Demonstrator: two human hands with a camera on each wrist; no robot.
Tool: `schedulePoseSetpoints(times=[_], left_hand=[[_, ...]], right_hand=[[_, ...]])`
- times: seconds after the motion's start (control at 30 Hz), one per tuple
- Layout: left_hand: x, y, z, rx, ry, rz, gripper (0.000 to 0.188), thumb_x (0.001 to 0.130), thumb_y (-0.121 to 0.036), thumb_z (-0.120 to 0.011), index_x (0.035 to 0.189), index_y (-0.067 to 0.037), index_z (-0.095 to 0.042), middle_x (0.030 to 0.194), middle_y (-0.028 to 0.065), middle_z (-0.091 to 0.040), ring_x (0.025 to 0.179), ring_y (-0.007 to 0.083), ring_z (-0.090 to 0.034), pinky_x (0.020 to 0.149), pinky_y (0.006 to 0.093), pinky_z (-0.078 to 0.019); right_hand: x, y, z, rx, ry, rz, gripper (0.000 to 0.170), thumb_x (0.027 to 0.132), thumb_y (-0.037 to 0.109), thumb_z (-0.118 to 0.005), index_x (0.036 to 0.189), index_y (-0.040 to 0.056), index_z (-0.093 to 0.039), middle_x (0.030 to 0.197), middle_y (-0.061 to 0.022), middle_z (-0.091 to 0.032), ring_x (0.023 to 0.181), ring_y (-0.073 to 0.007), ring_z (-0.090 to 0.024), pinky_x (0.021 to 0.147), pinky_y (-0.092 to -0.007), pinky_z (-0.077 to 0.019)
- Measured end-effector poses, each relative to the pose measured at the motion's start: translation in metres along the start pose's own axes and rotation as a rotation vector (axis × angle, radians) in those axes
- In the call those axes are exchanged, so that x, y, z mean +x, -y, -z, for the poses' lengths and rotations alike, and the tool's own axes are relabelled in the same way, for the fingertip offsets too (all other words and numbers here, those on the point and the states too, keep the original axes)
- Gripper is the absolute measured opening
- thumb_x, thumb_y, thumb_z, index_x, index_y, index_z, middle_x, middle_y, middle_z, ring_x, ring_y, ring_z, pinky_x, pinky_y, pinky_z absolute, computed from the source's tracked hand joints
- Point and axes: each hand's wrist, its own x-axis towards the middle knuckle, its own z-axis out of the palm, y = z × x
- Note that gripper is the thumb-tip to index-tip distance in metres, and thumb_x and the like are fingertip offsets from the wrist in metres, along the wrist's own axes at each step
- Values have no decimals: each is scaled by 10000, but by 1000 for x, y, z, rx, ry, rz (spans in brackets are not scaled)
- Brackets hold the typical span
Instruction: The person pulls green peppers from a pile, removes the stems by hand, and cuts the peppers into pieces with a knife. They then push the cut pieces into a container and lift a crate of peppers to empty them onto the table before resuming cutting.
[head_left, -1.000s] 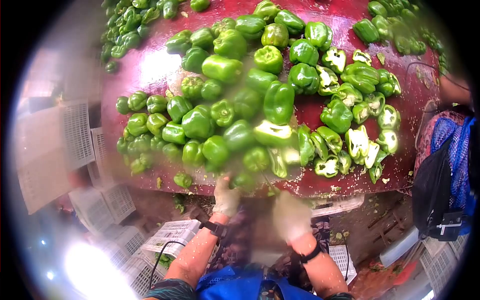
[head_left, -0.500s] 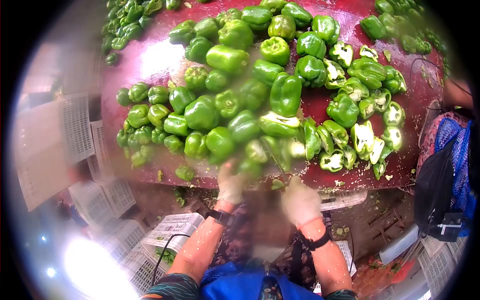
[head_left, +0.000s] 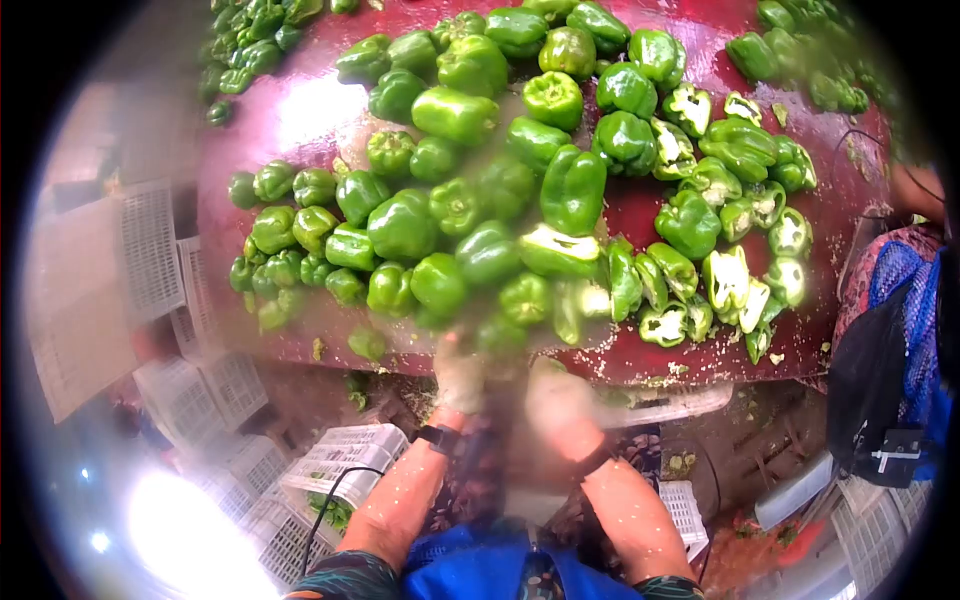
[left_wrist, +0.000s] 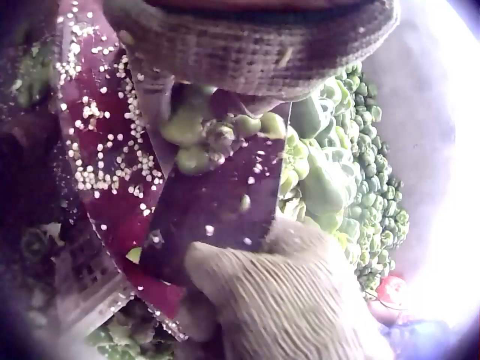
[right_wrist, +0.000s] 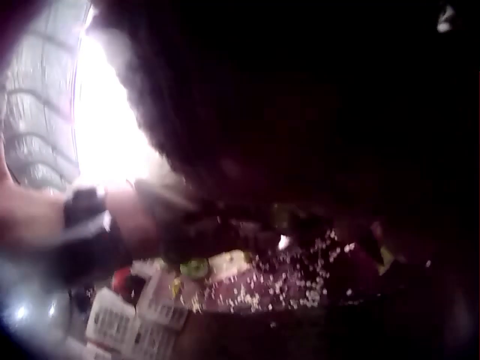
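Note:
My gloved left hand (head_left: 458,375) holds a green bell pepper (left_wrist: 187,129) at the table's near edge. In the left wrist view its stem end faces the blade, and the glove hides the rest. My gloved right hand (left_wrist: 289,292) grips a knife whose wide blade (left_wrist: 217,202) mirrors the red table and carries a few seeds. The blade's far end lies right at the pepper. Blur covers the right hand in the head view, where the knife is hardly visible. The right wrist view is mostly dark, with the left wristband (right_wrist: 94,217) at its left.
Whole green peppers (head_left: 403,225) cover the middle and left of the red table (head_left: 630,215). Cut peppers (head_left: 725,280) lie at the right. Seeds (left_wrist: 112,172) litter the near edge. White crates (head_left: 350,455) stand below it, and another person's arm (head_left: 915,190) shows at the far right.
My right hand has moved left, close to the left hand. The knife, which pointed forward over the table edge half a second ago, has swung toward the left hand's pepper.

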Motion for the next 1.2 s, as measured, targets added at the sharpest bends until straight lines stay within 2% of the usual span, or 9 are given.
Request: schedulePoseSetpoints(times=[0.2,0.3,0.37,0.5,0.57,0.73,0.9,1.0,1.2], left_hand=[[-10,-42,-15,-294,46,211,502,737,145,-548,1222,16,-515,1027,67,-627,892,140,-601,777,255,-498],[-8,-32,-43,4,154,-61,490,745,124,-561,1215,-9,-538,1059,55,-594,935,133,-570,806,268,-493],[-11,-32,-70,-172,151,-4,512,741,112,-567,1235,-16,-523,1057,51,-585,936,134,-560,801,261,-493],[-16,-42,-74,-32,198,39,534,756,126,-569,1262,-29,-505,1074,43,-581,927,138,-561,780,270,-510],[-8,-17,-62,242,123,-371,543,751,138,-592,1258,-36,-512,1099,51,-580,945,144,-567,782,273,-517],[31,-112,-12,676,-187,-985,528,718,45,-706,1210,-33,-528,1210,192,-566,1125,373,-542,961,450,-462],[69,-139,-19,822,31,-669,472,722,-48,-715,1179,-48,-596,1219,156,-590,1136,339,-567,946,401,-476],[52,-150,-24,780,-10,-404,497,711,-99,-741,1185,-56,-599,1172,140,-592,1072,316,-591,920,388,-484],[51,-115,-23,588,-81,-250,475,739,-127,-753,1187,-52,-612,1017,77,-597,869,181,-584,790,309,-498]], right_hand=[[-8,-13,47,140,23,-55,173,825,123,-518,921,-8,-578,687,-145,-671,600,-310,-681,468,-443,-498],[-22,-38,56,157,84,-159,98,840,148,-545,827,51,-547,646,-127,-661,592,-288,-682,471,-420,-502],[-32,-56,62,81,13,-120,111,838,166,-554,830,56,-548,672,-131,-658,610,-285,-685,504,-413,-513],[-33,-77,54,3,-8,-110,101,829,162,-554,856,64,-545,688,-128,-646,644,-281,-685,538,-399,-519],[-34,-80,50,4,23,-76,99,819,154,-552,867,68,-545,682,-123,-644,655,-282,-685,536,-398,-517],[-51,-71,77,148,-188,-22,199,919,253,-531,826,77,-548,616,-133,-612,552,-301,-641,525,-424,-507],[-58,-64,74,197,-352,68,272,927,292,-543,780,64,-532,587,-120,-564,522,-324,-614,482,-412,-483],[-55,-52,79,186,-295,-37,182,895,219,-549,796,67,-531,655,-112,-554,546,-302,-612,475,-397,-478],[-47,-40,97,254,-338,-16,137,870,176,-556,863,42,-530,668,-126,-559,607,-321,-630,503,-425,-489]])
